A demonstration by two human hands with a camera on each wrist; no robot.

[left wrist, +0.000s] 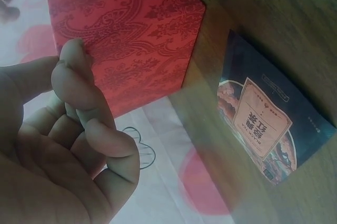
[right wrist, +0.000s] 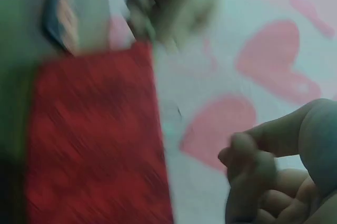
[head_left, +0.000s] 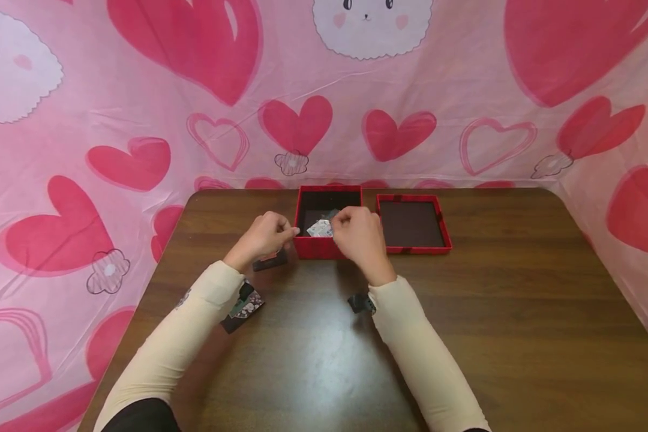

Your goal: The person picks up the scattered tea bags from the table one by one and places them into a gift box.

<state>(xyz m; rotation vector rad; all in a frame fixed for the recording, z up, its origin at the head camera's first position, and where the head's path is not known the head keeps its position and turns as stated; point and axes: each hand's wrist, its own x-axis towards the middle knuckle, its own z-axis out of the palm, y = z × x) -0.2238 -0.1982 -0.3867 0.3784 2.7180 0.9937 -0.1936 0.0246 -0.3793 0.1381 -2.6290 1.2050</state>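
Note:
An opened red patterned box (head_left: 320, 247) with a dark interior stands near the table's far edge. Inside it lies a silvery printed packet (head_left: 320, 228), partly covered by my right hand (head_left: 360, 239). That hand is over the box's front right side, thumb and forefinger brought together; the right wrist view shows nothing between them. My left hand (head_left: 264, 237) is beside the box's left wall, fingers curled and thumb meeting the forefinger, with nothing visible in its grasp. Below it, a dark black tea packet (left wrist: 263, 124) lies on the table.
The box's red lid (head_left: 413, 223) lies inner side up, just right of the box. Under the left forearm is another dark packet with a floral print (head_left: 247, 305). A pink heart-patterned cloth (head_left: 345, 78) hangs behind the wooden table (head_left: 497, 288).

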